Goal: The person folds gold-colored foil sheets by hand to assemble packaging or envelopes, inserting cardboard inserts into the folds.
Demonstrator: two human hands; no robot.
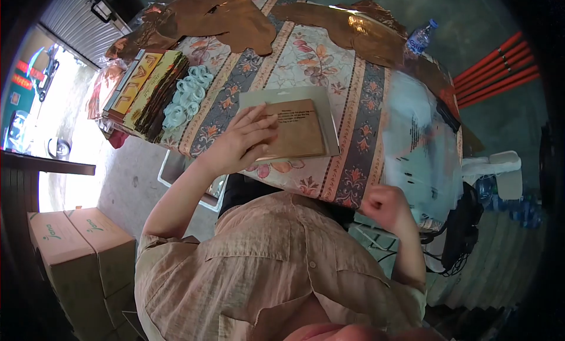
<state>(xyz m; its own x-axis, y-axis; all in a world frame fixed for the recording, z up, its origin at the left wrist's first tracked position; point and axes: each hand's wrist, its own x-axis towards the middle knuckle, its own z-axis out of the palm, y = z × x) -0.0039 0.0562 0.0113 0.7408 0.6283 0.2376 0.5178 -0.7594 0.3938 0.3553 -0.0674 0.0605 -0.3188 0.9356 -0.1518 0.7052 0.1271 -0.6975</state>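
Basically, L hand [248,135]: part-open, fingers spread on brown packet [301,132], no grip seen, prob. steadying it
Packet: flat, print up, prob. for reading
R hand [387,204]: curled, blurred, R of packet; can't tell if holding
Clear bags [406,138]: R of packet, prob. kept handy

Angling left forearm [187,189] forward, holding left hand [242,142] palm down, fingers slightly bent; bending right arm [410,255], curling right hand [385,205] into a blurred fist.
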